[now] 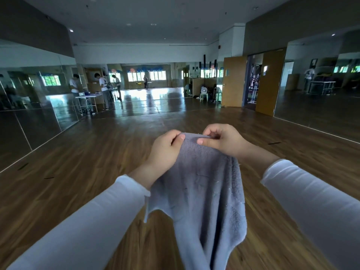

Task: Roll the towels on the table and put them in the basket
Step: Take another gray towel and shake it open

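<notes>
One wooden floor (78, 172) takes up most of the view, bounded by a mirrored wall (29, 114) on the left and open brown doors (268, 82) on the right. No basket is in view. The only table (87, 97) I can see stands well away by the mirrors, with people beside it.

Towel (202, 191): grey-blue terry, carried by nothing but the hands, hanging in the air in front of the person and over the floor. It falls in deep vertical folds. One lower corner dangles free on the left, and the lowest part runs out of the bottom of the view.

Sleeves (97, 221): white, reaching to both wrists.

Left hand (165, 151): pinches the towel's top edge, thumb on the near face and fingers curled over behind.

Right hand (222, 140): also pinches the top edge, just beside the left, thumb flat on the near face and fingers bent above it.

Assessment: the cloth appears light, soft and wholly limp, with no stiffness to hold a shape. The pile should grip well, so slipping from a pinch is unlikely. With the hands this close together the towel bunches up. Holding it at the two top corners, well apart, would probably spread it flat. Rolling will need a firm surface beneath it.
</notes>
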